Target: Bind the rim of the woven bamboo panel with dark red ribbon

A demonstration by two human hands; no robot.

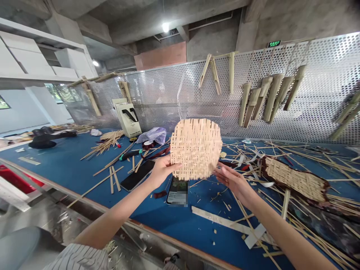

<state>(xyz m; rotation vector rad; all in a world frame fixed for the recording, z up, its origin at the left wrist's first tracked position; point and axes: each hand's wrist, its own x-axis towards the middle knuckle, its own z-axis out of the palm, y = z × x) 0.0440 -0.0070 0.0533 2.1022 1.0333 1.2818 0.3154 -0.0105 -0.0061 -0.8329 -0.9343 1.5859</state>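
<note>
Head view: we hold a woven bamboo-strip panel (197,148) up over the blue desk (75,176), our left hand (161,170) clamping its lower left edge, thumb in front. Our right hand (233,182) has its fingers slightly apart beside the lower right edge; we cannot tell whether they touch it. Below the panel lies a lit smartphone (177,193), partly covered by it, and to our right rests a dark-edged woven fan (294,178).
</note>
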